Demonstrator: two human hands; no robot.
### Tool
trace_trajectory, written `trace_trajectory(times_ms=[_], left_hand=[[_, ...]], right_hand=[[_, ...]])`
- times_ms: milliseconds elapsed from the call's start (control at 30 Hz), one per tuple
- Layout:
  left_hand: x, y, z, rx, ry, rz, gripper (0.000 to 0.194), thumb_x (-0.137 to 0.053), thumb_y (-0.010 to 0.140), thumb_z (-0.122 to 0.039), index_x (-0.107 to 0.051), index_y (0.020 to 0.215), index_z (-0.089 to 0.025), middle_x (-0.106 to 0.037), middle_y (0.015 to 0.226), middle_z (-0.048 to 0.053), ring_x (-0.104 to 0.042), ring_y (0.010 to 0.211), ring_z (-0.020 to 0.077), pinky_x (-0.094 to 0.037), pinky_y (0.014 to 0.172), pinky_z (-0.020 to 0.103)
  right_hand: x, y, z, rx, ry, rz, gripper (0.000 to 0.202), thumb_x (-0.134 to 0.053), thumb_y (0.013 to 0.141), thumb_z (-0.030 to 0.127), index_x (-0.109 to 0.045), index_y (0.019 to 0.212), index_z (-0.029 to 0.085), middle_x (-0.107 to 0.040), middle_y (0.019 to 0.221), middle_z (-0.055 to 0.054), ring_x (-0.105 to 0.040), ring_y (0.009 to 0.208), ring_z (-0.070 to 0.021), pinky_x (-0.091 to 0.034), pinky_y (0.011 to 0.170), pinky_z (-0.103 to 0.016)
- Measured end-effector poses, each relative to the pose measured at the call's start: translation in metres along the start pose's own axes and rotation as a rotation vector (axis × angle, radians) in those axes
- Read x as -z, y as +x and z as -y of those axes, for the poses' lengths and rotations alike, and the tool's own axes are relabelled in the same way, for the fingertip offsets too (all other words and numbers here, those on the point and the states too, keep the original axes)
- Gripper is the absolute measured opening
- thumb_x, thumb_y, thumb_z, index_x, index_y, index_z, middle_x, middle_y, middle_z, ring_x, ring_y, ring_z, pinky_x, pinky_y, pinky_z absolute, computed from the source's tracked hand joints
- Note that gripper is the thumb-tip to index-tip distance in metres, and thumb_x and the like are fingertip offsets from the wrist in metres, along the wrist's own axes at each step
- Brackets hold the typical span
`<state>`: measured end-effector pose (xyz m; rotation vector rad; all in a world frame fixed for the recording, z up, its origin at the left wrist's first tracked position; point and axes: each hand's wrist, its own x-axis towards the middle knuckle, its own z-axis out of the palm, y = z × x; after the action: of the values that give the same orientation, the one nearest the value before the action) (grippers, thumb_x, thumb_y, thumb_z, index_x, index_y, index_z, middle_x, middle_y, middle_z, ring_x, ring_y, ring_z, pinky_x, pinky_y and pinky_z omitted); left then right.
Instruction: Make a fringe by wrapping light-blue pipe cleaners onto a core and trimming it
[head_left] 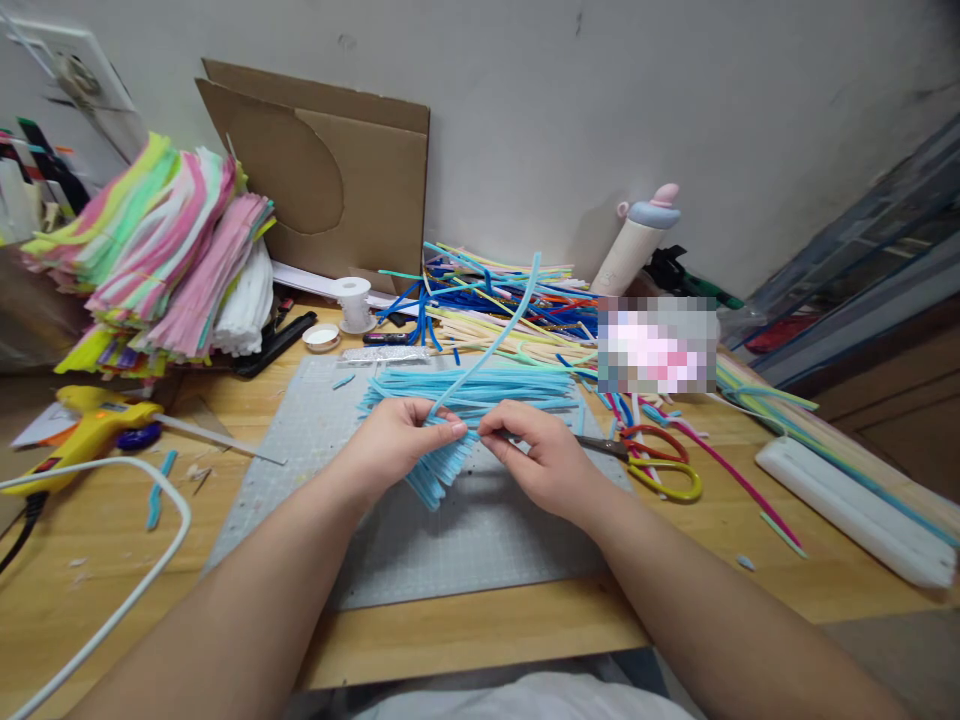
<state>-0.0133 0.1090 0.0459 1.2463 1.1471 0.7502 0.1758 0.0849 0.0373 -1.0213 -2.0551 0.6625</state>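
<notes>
My left hand [412, 440] is closed on a light blue pipe cleaner [504, 335], whose long end slants up to the right. Thumb and fingers of my right hand [536, 455] pinch together just beside it, near the pipe cleaner's lower end; what lies between them is too small to tell. Behind and beneath both hands, a bundle of light blue pipe cleaners [487, 385] lies on the grey cutting mat [480, 545]. Scissors [664, 465] with red and yellow handles lie to the right, their blades partly hidden behind my right hand.
A yellow glue gun [97, 425] and its white cable [176, 545] are at the left. Colourful pipe cleaner bundles [157, 260] stand behind it. Cardboard [382, 190] leans on the wall. A bottle [634, 240] and a white power strip [855, 510] are at the right.
</notes>
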Motion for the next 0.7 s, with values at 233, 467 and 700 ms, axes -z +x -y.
trace_trajectory(times_ms=[233,467,700], left_hand=[[0.004,-0.003,-0.004,0.041,-0.086,0.103,0.025,-0.077,0.057,-0.038,-0.067,0.066,-0.016,-0.059,0.053,-0.001,-0.048,0.044,0.0096,-0.037,0.045,0.021],[0.008,-0.004,-0.003,0.049,-0.115,0.231,0.021,-0.076,0.061,-0.035,-0.067,0.065,-0.017,-0.06,0.057,-0.001,-0.048,0.047,0.0094,-0.039,0.047,0.021],[0.004,-0.005,-0.007,-0.116,-0.039,0.024,0.023,-0.073,0.064,-0.039,-0.068,0.069,-0.017,-0.06,0.059,-0.001,-0.05,0.05,0.011,-0.039,0.049,0.023]], right_hand=[[0.002,0.001,0.001,-0.168,0.296,0.085,0.006,-0.053,0.082,0.02,-0.059,0.082,0.018,-0.058,0.075,0.0,-0.052,0.07,-0.0128,-0.042,0.065,-0.025],[0.001,0.001,-0.002,-0.198,0.439,0.148,0.005,-0.058,0.08,0.023,-0.06,0.082,0.018,-0.06,0.077,-0.001,-0.055,0.073,-0.0137,-0.044,0.068,-0.027],[-0.003,-0.005,0.011,0.03,-0.156,-0.409,0.011,-0.062,0.079,0.024,-0.059,0.088,0.022,-0.06,0.099,-0.006,-0.054,0.098,-0.0228,-0.037,0.091,-0.04]])
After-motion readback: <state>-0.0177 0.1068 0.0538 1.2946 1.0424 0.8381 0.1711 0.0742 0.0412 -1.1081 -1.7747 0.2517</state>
